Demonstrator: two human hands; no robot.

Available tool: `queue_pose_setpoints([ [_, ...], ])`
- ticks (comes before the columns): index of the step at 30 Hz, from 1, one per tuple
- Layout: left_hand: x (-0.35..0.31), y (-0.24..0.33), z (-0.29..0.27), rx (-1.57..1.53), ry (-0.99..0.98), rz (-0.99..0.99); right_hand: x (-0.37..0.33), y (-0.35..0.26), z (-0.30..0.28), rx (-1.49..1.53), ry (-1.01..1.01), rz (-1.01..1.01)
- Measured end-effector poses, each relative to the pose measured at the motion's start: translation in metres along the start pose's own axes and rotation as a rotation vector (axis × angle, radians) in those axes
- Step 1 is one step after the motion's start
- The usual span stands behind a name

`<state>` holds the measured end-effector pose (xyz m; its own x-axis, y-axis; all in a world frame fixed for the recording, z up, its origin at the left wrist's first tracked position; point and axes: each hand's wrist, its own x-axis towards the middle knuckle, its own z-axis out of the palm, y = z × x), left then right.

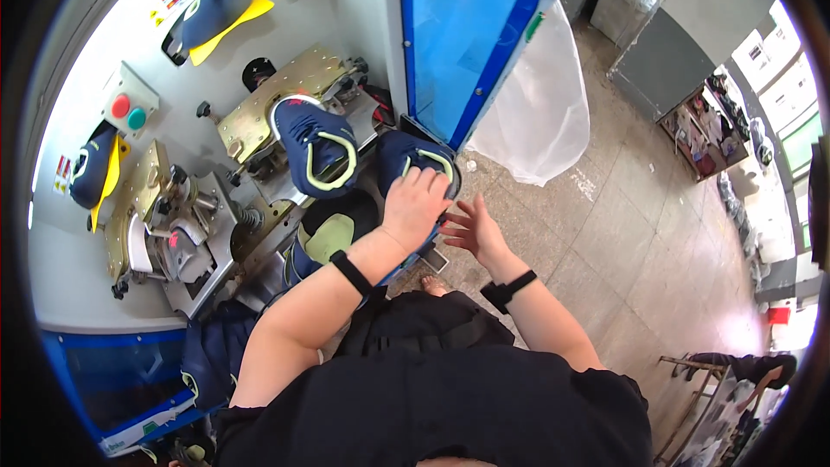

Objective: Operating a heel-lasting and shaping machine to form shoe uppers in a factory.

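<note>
My left hand (418, 207) reaches to a navy shoe upper (399, 151) with a pale lime collar lining, its fingers bent and closed over the collar edge. My right hand (478, 232) is just right of it, fingers apart and holding nothing that shows. Left of that upper, a second navy shoe upper (304, 140) with the same lime lining rests on a metal machine plate (277, 104). Below it, nearer my left forearm, lies another navy piece with a lime lining (330, 238), partly hidden by the forearm.
At the left, a second machine station (177, 242) has metal clamps and a spring. Control boxes with red and green buttons (130, 111) and navy-and-yellow parts (220, 17) are on the wall. A blue-framed panel (471, 26) stands ahead, beside a white plastic bag (540, 104). Navy uppers (216, 350) hang lower left.
</note>
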<state>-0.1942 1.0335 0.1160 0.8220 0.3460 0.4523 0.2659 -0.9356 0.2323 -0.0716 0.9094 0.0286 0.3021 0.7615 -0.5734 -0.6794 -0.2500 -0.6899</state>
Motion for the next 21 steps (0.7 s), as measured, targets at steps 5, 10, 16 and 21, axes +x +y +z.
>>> queue_pose_setpoints([
  [5, 0.013, -0.028, 0.025, -0.08, -0.133, -0.124, 0.041, -0.007, 0.007, 0.087, -0.046, 0.059],
  [10, 0.009, -0.014, -0.005, -0.232, 0.07, -0.159, 0.024, -0.019, 0.001, -0.165, 0.109, -0.009],
  [16, -0.065, -0.007, -0.074, -0.427, 0.125, -0.362, -0.027, -0.072, 0.091, -0.798, 0.125, -0.969],
  [21, -0.096, 0.011, -0.128, -0.623, 0.214, -0.549, -0.021, -0.163, 0.245, -0.854, -0.325, -1.578],
])
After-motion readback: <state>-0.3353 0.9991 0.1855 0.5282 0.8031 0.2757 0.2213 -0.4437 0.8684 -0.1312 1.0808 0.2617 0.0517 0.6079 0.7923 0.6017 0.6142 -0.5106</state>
